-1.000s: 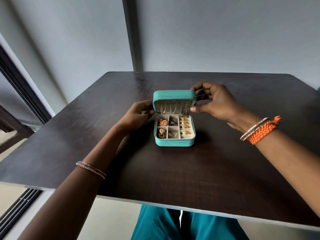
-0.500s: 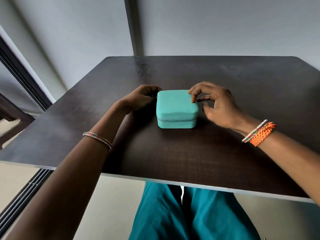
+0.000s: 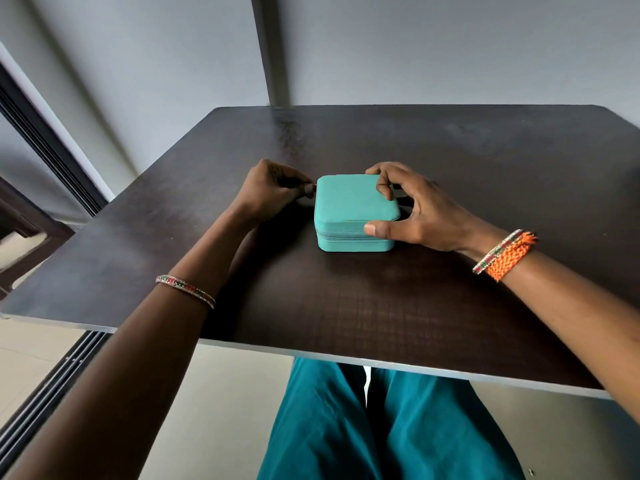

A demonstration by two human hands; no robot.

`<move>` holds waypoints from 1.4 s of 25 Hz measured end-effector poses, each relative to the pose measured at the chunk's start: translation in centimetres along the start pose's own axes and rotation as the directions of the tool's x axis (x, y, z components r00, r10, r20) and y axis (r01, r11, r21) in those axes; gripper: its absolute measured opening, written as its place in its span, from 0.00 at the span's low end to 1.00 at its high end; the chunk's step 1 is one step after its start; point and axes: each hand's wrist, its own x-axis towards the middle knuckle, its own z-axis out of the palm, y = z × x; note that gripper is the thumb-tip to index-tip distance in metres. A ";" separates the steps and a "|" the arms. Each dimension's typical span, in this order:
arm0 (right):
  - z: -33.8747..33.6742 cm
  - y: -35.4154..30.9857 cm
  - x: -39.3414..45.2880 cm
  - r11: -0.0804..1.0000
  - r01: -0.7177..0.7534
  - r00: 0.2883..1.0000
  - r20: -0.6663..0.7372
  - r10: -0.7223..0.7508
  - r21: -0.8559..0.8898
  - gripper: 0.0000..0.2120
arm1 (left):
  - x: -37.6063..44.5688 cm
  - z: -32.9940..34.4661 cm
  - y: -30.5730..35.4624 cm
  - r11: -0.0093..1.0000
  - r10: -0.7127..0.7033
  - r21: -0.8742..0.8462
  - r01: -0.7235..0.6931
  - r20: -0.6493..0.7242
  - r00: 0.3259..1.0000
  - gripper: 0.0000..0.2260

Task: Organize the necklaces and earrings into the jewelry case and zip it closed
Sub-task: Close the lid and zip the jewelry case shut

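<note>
The teal jewelry case (image 3: 349, 206) lies with its lid down in the middle of the dark table (image 3: 381, 306); its contents are hidden. My left hand (image 3: 273, 192) sits at the case's back left corner, fingers curled and pinching a small metal zipper pull there. My right hand (image 3: 412, 206) grips the case from the right, index finger on the lid and thumb against the zipper line on the front side. The zipper seam shows along the front.
The table's front edge runs just above my teal-clad legs (image 3: 381, 427). A dark sliding door frame (image 3: 52, 143) stands at the left, and a grey wall with a vertical post (image 3: 270, 50) lies behind the table.
The lid, open a second ago with jewelry showing, came down. Since then my left hand has pinched the zipper pull and my right thumb has moved to the front side.
</note>
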 end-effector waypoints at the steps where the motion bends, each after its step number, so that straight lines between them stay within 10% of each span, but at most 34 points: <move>1: 0.0 0.0 0.0 1.000 0.005 1.000 -0.003 -0.005 0.002 0.23 | -0.4 -0.3 0.1 0.999 0.000 0.040 0.001 -0.022 1.000 0.03; 15: 0.4 0.0 -0.2 1.000 -0.007 0.999 -0.031 0.007 -0.016 0.25 | -13.7 5.4 7.4 0.984 0.018 0.173 0.044 -0.338 0.941 0.06; 23: -0.3 -0.2 -1.3 0.930 -0.213 0.969 -0.055 0.240 0.299 0.13 | -12.3 9.6 9.4 0.992 0.089 0.097 -0.080 -0.092 0.992 0.10; 25: -0.2 0.0 -2.7 0.931 -0.299 0.902 -0.257 0.348 0.209 0.11 | -12.9 7.3 9.2 0.998 0.059 -0.002 -0.060 -0.157 0.986 0.08; 29: 1.1 -1.9 -4.4 0.904 -0.421 0.890 -0.229 0.394 -0.079 0.11 | -10.0 2.6 8.5 0.935 -0.122 -0.355 0.024 -0.256 0.959 0.08; 35: 1.2 -2.6 -4.6 0.889 -0.456 0.842 -0.338 0.421 -0.030 0.05 | -6.4 3.5 6.3 0.957 -0.216 -0.207 0.205 -0.034 0.976 0.23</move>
